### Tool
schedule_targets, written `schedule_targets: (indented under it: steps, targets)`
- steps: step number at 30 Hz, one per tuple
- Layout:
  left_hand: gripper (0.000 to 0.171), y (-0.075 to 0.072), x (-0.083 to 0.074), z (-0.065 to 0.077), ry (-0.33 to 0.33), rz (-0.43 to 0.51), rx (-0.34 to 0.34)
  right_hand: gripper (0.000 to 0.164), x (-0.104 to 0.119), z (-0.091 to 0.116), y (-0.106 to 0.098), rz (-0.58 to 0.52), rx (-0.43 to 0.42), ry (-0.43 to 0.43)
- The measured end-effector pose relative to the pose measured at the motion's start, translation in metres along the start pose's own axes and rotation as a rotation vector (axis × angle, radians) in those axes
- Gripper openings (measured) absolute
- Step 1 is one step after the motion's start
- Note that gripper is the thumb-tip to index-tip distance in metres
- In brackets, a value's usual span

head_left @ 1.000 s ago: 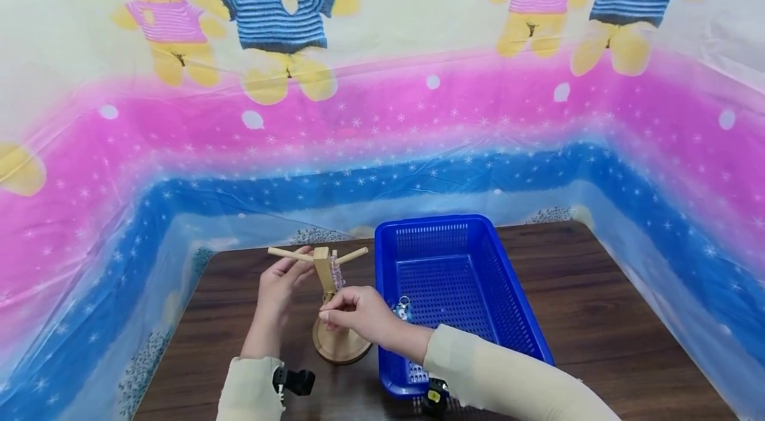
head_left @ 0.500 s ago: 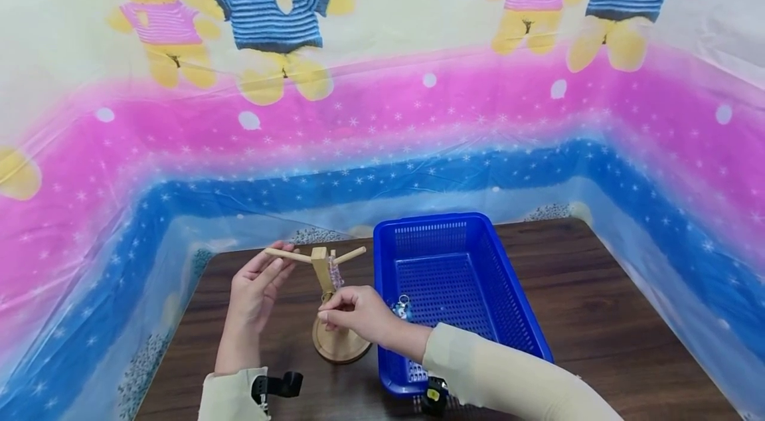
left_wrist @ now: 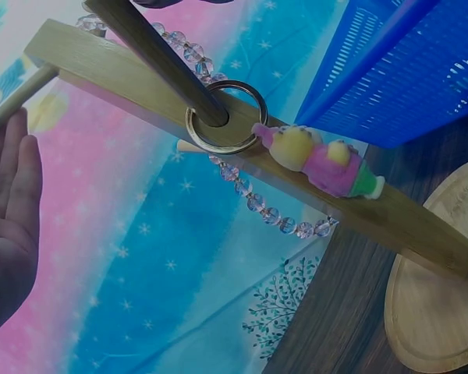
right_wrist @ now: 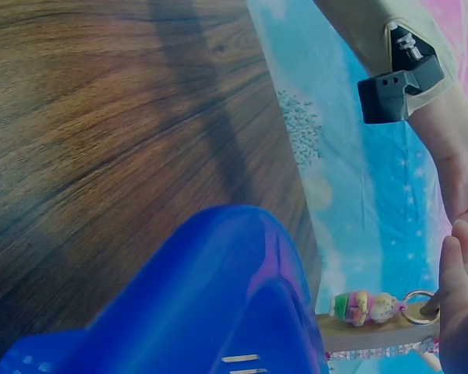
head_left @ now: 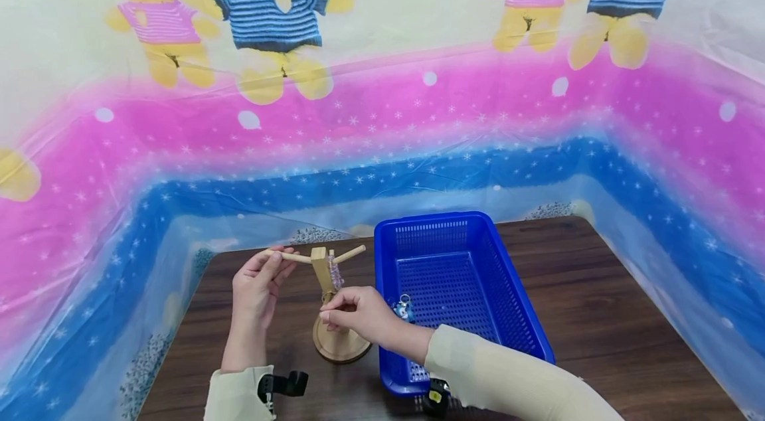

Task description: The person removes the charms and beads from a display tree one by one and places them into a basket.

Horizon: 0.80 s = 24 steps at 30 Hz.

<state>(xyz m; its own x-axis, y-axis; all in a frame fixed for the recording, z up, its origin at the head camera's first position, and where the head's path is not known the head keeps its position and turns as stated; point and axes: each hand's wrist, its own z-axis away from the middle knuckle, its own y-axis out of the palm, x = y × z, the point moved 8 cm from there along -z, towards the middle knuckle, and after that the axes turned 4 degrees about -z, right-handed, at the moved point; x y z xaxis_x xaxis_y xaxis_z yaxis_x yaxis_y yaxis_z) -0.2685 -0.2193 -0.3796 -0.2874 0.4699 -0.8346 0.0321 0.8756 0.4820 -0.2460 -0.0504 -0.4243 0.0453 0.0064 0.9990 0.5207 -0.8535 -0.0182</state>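
A wooden stand [head_left: 342, 346] with a round base and several pegs stands upright on the table. My left hand [head_left: 251, 295] pinches the outer end of its upper left peg [head_left: 299, 257]. In front of the post, my right hand [head_left: 364, 316] has thumb and fingertips pinched at the front peg [left_wrist: 152, 54]. The metal ring [left_wrist: 253, 92] of a pink, yellow and green figure keychain [left_wrist: 331, 167] encircles that front peg, and the figure hangs against the post. Behind the post hangs a clear pinkish bead bracelet [left_wrist: 269, 216], also visible in the head view.
Right of the stand sits a blue plastic basket [head_left: 518, 288], under my right forearm. Inside it, a small blue figure keychain [head_left: 404, 309] lies by the left wall. The dark wooden table [head_left: 592, 295] ends at a printed cloth backdrop [head_left: 382, 102].
My left hand has slid left along the upper peg, from near the post to its outer end, and the thumb now overlaps the peg. My right hand has stayed put.
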Motion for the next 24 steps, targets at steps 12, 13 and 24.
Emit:
schedule_targets:
  steps: [12,13,24]
  targets:
    - [0.023,-0.005,0.001,-0.002,-0.01,-0.043,-0.082,0.025,-0.011,0.009,-0.008,-0.186,-0.098,0.119]
    - [0.023,-0.005,0.001,-0.002,-0.013,-0.044,-0.085,0.025,-0.014,0.01,-0.009,-0.197,-0.11,0.127]
    - [0.022,-0.006,0.004,-0.004,-0.02,-0.048,-0.063,0.024,-0.032,0.006,-0.026,-0.159,-0.278,0.187]
